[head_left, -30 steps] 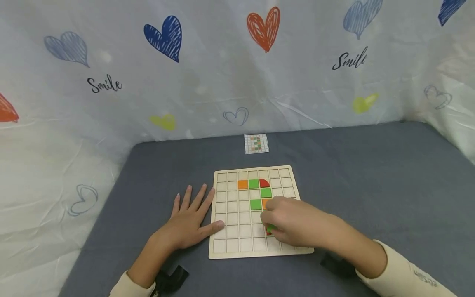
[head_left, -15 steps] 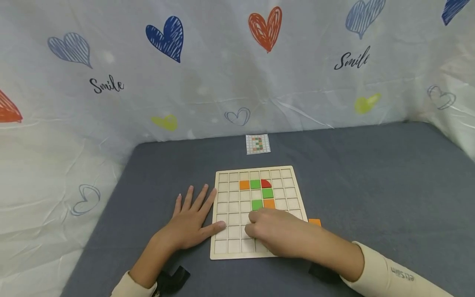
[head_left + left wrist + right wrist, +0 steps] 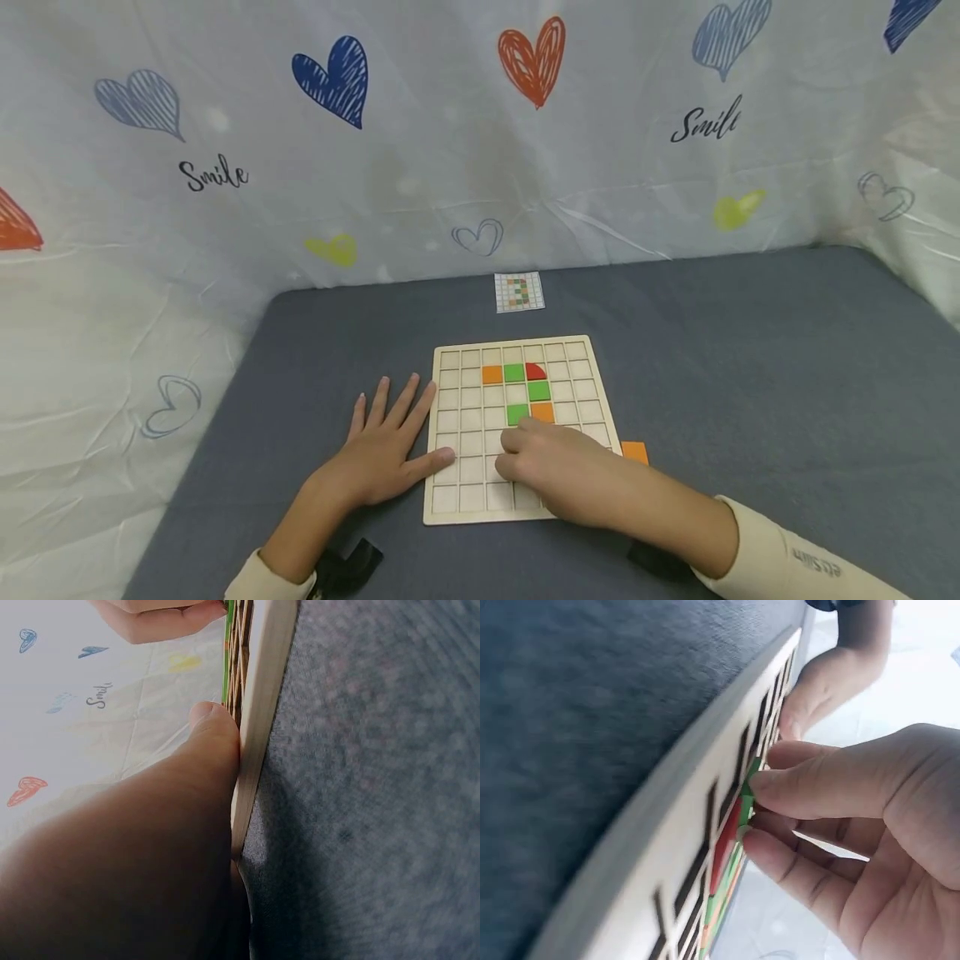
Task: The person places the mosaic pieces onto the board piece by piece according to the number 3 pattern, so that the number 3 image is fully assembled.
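Note:
A wooden grid board [image 3: 457, 475] lies on the table with coloured tiles set in its cells. Near its lower middle my right hand [image 3: 562, 467] pinches a green square tile [image 3: 751, 776] between thumb and fingers. That tile sits low at the cells, beside a red tile [image 3: 725, 844]; in the head view my hand hides both. Spread flat at the board's left side, my left hand [image 3: 386, 458] rests on the cloth. Its thumb [image 3: 214, 739] lies over the board's edge. Further up, an orange tile [image 3: 542, 412] and a green tile [image 3: 517, 414] show above my right hand.
A small printed card [image 3: 519, 292] with a coloured grid pattern lies behind the board. Close to the board's right edge is a loose orange tile [image 3: 634, 452], partly behind my right forearm. A patterned white curtain [image 3: 420, 150] hangs behind the grey table [image 3: 750, 358].
My right hand has shifted left and slightly nearer over the board, then stayed almost still. This uncovers the orange tile in the grid and the loose one at right. My left hand stays put.

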Demonstrator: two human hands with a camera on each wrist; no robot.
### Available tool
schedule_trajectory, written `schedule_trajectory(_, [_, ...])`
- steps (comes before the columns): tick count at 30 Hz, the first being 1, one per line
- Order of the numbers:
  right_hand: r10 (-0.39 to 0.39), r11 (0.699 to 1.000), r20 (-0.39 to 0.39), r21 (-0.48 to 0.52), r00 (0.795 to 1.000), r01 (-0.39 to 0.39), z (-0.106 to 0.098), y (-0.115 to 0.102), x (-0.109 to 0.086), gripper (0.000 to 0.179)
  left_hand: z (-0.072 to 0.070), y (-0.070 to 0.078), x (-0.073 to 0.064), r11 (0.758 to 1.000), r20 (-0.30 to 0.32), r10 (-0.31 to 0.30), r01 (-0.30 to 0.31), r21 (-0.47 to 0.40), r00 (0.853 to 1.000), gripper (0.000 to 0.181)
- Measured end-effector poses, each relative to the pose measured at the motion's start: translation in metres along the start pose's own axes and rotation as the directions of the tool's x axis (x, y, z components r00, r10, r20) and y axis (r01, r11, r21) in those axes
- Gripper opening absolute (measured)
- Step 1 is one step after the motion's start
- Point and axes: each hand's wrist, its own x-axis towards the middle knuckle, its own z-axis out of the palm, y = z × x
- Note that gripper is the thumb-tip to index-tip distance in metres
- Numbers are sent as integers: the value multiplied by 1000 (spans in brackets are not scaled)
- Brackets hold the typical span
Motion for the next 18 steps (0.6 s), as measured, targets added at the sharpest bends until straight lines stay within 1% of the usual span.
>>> schedule_trajectory(5, [19,1000,-65,-11,998,-20,5,1,-7,32,2,-2,1,1000,-14,6,-6,-7,1000,94])
schedule_trajectory(9, [18,1000,-110,5,994,-18,6,2,-13,33,3,-2,1,1000,-7,4,-4,-5,1000,94])
schedule_trajectory(11, [6,1000,-126,12,992,-4,5,3,-15,33,1,-1,1,1000,1,3,-3,-5,1000,93])
schedule_trajectory(15, [-36,998,-146,46,989,43,3,4,-23,33,4,-5,2,1000,-2,3,-3,-8,1000,93])
schedule_trajectory(18, [-60,992,-140,103,988,75,-2,8,-33,33,8,-8,3,1000,-11,5,-5,-6,1000,95])
